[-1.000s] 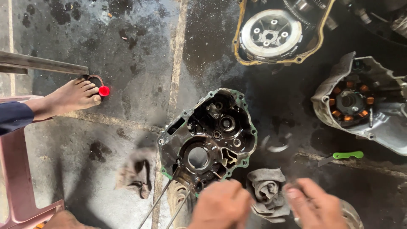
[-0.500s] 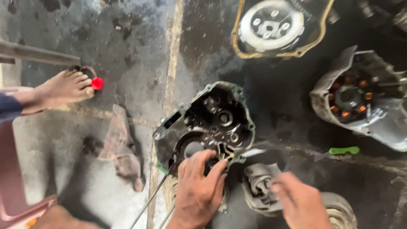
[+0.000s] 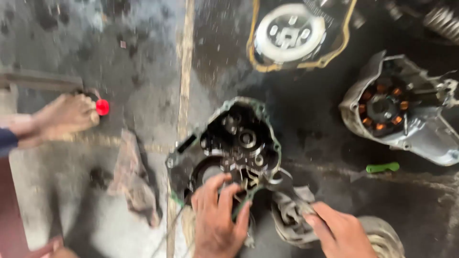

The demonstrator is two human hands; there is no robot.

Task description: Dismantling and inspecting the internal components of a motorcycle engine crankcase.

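L hand (image 3: pixel 217 215) grips lower rim of the open engine crankcase half (image 3: pixel 229 148), fingers curled over the edge into the cavity. R hand (image 3: pixel 337 229) rests on a grey rag (image 3: pixel 291 215) just right of it — fingers loosely bent, pinching cloth; frame is blurred. Case lies on oily concrete floor (image 3: pixel 143 71), directly ahead of L hand. To do it well: keep fingers off gears, hold the gasket edge evenly, steady w/ both hands — slippery.

Soft, even daylight, dimmest over the oily dark floor (image 3: pixel 306 143) on the right. Motion blur smears the whole view; both hands and the engine case (image 3: pixel 229 143) look soft. Pale glare washes the concrete at left.
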